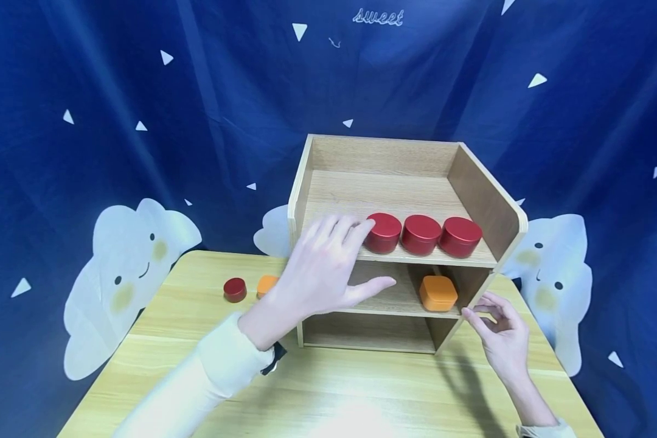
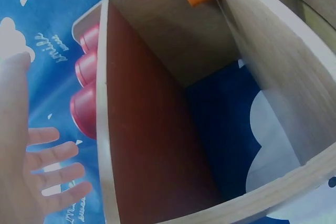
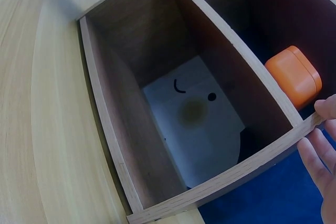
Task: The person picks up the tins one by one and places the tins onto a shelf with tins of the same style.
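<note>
A three-level wooden shelf (image 1: 378,188) stands on the table. Along the front of its top board sit three round red tins: the left one (image 1: 383,236), the middle one (image 1: 420,237) and the right one (image 1: 460,239). My left hand (image 1: 323,264) hovers before the upper levels, fingers spread and nothing held; the left wrist view shows it apart from the tins. At the shelf's right side panel, my right hand (image 1: 504,340) pinches the front edge, thumb (image 3: 326,107) on the near face and fingers outside. Close to that thumb, an orange rounded-square tin (image 1: 438,293) rests on the middle level.
Left of the shelf, a small red tin (image 1: 234,290) and another orange tin (image 1: 266,284), partly behind my left arm, stand on the wooden table (image 1: 186,316). A blue curtain (image 1: 241,91) with white clouds and triangles hangs behind.
</note>
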`<state>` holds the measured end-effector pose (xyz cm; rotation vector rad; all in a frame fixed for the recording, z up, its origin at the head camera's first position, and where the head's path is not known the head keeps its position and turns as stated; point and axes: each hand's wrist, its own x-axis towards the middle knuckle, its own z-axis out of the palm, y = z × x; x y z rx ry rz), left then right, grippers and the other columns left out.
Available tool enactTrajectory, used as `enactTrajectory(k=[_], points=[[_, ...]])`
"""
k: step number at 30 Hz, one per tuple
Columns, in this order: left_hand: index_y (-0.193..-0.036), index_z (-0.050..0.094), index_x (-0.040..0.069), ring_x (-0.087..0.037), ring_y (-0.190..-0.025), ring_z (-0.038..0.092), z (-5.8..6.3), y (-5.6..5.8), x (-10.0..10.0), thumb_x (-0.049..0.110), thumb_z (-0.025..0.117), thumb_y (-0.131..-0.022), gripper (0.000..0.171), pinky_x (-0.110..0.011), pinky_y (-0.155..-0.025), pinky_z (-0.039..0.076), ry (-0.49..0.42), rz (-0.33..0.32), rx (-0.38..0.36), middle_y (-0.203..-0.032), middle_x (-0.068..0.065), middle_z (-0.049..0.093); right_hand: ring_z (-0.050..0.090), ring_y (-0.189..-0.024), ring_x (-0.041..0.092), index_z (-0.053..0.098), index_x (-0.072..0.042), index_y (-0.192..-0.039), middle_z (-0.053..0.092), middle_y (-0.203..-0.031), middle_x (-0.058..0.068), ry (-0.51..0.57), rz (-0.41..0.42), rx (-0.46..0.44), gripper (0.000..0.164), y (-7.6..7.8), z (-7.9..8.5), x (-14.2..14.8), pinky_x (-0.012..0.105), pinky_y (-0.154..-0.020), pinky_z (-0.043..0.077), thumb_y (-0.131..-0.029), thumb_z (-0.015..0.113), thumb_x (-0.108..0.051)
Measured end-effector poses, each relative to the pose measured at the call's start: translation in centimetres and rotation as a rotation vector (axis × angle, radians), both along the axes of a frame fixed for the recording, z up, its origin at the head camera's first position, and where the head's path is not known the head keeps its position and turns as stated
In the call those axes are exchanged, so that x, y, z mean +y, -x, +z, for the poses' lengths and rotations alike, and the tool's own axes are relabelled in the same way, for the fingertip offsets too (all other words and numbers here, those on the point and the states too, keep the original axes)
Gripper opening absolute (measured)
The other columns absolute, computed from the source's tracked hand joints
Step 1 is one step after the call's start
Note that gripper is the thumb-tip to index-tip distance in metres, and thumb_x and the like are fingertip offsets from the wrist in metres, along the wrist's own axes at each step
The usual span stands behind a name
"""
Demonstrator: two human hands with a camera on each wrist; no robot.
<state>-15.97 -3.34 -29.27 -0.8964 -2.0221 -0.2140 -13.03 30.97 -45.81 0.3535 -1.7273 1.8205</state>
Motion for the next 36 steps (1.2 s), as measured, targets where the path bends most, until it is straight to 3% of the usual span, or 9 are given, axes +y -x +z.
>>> enactTrajectory(k=[8,20,23,29,36], points=[[-0.128,0.070,0.006,-0.026,-0.105,0.069,-0.9,-1.7,-1.4,0.071,0.076,-0.079,0.081,-0.036,-0.086,0.058,-0.016,-0.072,0.024,-0.114,-0.007,0.074,0.075,-0.086,0.002,0.065,0.012,-0.125,0.075,-0.102,-0.006,0.011,0.027,0.027,0.050,0.1,-0.1,0.1,0.012,-0.073,0.059,-0.080,0.061,0.035],[-0.128,0.069,0.007,-0.025,-0.105,0.068,-2.7,-3.2,-4.1,0.068,0.079,-0.077,0.080,-0.036,-0.086,0.058,-0.020,-0.091,-0.035,-0.115,-0.007,0.072,0.074,-0.087,0.003,0.064,0.014,-0.124,0.075,-0.101,-0.005,0.007,0.029,0.039,0.050,0.0,0.0,0.1,0.012,-0.073,0.059,-0.079,0.062,0.035],[-0.127,0.069,0.006,-0.025,-0.104,0.068,-3.4,-3.4,-4.9,0.069,0.073,-0.083,0.076,-0.036,-0.087,0.058,-0.011,-0.097,-0.047,-0.113,-0.007,0.071,0.074,-0.088,0.003,0.064,0.015,-0.124,0.075,-0.100,-0.005,0.011,0.023,0.040,0.050,0.0,-0.1,0.0,0.013,-0.074,0.060,-0.078,0.061,0.037],[-0.127,0.069,0.005,-0.025,-0.103,0.067,-4.2,-3.7,-6.7,0.072,0.045,-0.100,0.076,-0.037,-0.088,0.058,-0.024,-0.081,-0.080,-0.112,-0.008,0.071,0.075,-0.085,0.004,0.065,0.016,-0.121,0.076,-0.099,-0.002,0.052,0.016,0.053,0.052,0.1,0.1,-0.3,0.013,-0.072,0.060,-0.076,0.058,0.040],[-0.126,0.069,0.004,-0.029,-0.104,0.068,-5.0,-3.8,-8.8,0.074,0.038,-0.101,0.080,-0.042,-0.088,0.060,-0.044,-0.039,-0.099,-0.111,-0.009,0.071,0.074,-0.087,0.006,0.063,0.018,-0.120,0.076,-0.098,-0.002,0.063,0.017,0.066,0.052,0.2,0.0,-0.4,0.014,-0.073,0.060,-0.074,0.056,0.042]])
